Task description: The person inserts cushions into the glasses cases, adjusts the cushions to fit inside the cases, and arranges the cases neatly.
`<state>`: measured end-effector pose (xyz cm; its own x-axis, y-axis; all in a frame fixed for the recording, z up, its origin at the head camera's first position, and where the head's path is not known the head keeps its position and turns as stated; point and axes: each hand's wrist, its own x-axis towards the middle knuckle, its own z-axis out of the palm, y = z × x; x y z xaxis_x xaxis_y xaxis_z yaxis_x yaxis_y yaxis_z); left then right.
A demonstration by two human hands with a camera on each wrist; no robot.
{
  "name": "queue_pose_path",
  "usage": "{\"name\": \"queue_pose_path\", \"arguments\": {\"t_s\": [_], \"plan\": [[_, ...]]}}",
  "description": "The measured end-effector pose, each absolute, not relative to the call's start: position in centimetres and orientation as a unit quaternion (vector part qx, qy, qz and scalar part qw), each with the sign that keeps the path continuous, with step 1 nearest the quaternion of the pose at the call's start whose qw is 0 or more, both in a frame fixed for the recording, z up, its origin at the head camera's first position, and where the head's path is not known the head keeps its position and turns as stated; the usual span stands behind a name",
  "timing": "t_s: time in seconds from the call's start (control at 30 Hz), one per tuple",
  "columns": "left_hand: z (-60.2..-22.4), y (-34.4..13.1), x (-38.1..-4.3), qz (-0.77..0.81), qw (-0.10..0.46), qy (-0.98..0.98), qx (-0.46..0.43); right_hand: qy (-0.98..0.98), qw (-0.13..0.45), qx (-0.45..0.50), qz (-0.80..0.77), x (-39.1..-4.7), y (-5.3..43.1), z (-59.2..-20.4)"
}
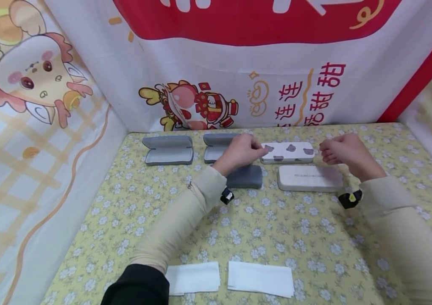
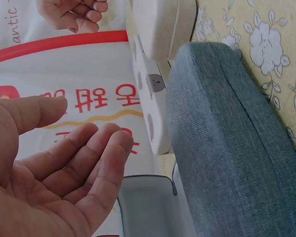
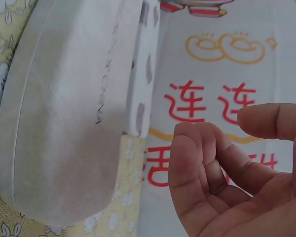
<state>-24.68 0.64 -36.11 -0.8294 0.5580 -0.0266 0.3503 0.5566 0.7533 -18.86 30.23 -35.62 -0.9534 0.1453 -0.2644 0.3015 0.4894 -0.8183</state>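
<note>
A: You look to be opening the cases one by one. I judge you're at the bear case (image 1: 287, 153), which lies closed between your hands.

B: To its left, you have two grey cases (image 1: 169, 156) standing open. Nearer you than the bear case lie two more, both closed: the blue case (image 1: 244, 177) off to its left, and the pale case (image 1: 309, 178) in front of it, slightly to the right.

A: Your left hand (image 1: 240, 150) is at the bear case's left end, thumb parted from loosely bent fingers, nothing in it. Whether it touches the case, I can't tell.

B: Your right hand (image 1: 343, 151) is just off the bear case's right end, fingers loosely bent, thumb apart, gripping nothing.

A: So your next move probably calls for steadying the bear case with one hand and prising it open with the other. Mind the pale case close in front; you could knock it with your wrist.

B: And you have white cloths (image 1: 260, 278) on the table (image 1: 277, 228), well nearer you than the bear case. I'd guess you'll want them for a later step.
</note>
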Motion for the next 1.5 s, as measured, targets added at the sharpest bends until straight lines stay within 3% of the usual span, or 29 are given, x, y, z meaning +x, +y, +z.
{"name": "queue_pose_path", "arguments": {"t_s": [0.6,1.5], "plan": [[-35.4,-2.2,-22.0,0.407,0.229,0.838,0.282,0.862,0.141,0.036,-0.486,-13.9,28.3,-35.2],[-36.7,-5.5,-16.3,0.335,0.272,0.828,0.359,0.855,0.195,-0.043,-0.479,-8.2,24.9,-37.4]]}}
